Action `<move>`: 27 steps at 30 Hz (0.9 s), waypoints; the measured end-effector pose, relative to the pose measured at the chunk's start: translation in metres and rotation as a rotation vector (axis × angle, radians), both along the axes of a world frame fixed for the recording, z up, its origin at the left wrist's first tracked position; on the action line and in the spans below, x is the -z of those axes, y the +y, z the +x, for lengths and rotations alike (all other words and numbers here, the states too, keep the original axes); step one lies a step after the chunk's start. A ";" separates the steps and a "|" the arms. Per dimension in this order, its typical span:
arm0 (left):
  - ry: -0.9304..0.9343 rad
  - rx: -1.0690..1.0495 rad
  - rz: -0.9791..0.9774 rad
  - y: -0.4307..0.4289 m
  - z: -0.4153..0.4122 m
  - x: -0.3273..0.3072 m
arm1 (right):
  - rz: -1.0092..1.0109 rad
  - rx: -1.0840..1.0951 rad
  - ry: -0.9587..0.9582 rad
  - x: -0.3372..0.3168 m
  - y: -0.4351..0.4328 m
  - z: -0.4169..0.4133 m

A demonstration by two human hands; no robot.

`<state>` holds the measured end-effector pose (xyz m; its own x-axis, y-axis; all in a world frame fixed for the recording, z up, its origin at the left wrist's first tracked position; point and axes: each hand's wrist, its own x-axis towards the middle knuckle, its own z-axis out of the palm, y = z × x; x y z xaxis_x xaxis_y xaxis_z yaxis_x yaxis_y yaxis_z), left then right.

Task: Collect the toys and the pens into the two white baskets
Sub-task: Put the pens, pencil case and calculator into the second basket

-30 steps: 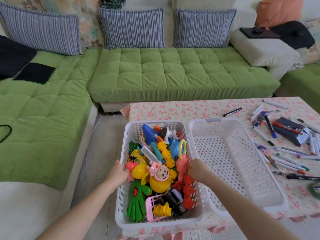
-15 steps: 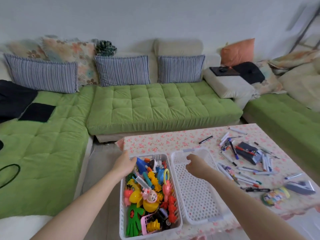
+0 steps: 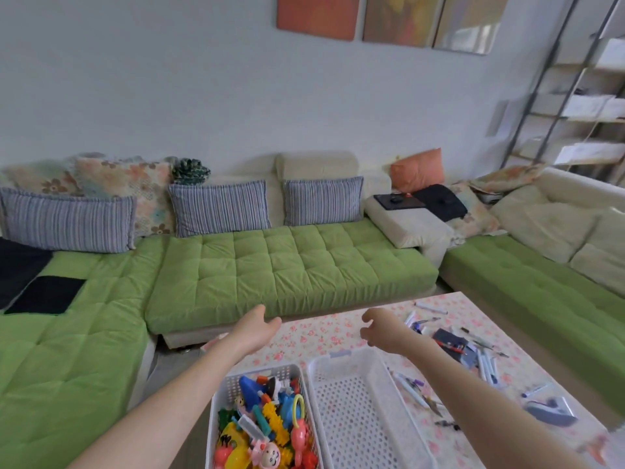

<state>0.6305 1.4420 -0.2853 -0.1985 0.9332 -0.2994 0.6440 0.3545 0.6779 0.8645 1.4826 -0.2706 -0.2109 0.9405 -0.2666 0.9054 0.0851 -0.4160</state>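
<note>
Two white baskets stand side by side at the table's near edge. The left basket (image 3: 223, 394) is heaped with several colourful toys (image 3: 267, 424). Nothing lies in the right basket (image 3: 362, 418). Several pens (image 3: 483, 363) are scattered over the flowered tablecloth (image 3: 314, 336) to its right, around a dark pen case (image 3: 449, 343). My left hand (image 3: 257, 328) hovers past the baskets, fingers straight and holding nothing. My right hand (image 3: 378, 328) is raised beside it with loosely curled fingers, also holding nothing.
A green sofa (image 3: 287, 269) wraps round the table on the far, left and right sides, with striped cushions (image 3: 220, 208) along its back. A grey flat object (image 3: 548, 411) lies at the table's right near edge. A metal shelf (image 3: 575, 106) stands at the far right.
My view has tilted up from the baskets to the room. Both hands have left the toy basket's rims and moved forward above the table, holding nothing.
</note>
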 end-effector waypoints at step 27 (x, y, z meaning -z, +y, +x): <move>0.008 -0.066 0.016 0.054 0.159 0.010 | 0.019 -0.031 0.017 -0.007 0.070 0.158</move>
<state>0.7892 1.4958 -0.2952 -0.2615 0.9227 -0.2832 0.6249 0.3855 0.6790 1.0226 1.5531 -0.2631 -0.2446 0.9382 -0.2447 0.8950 0.1214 -0.4293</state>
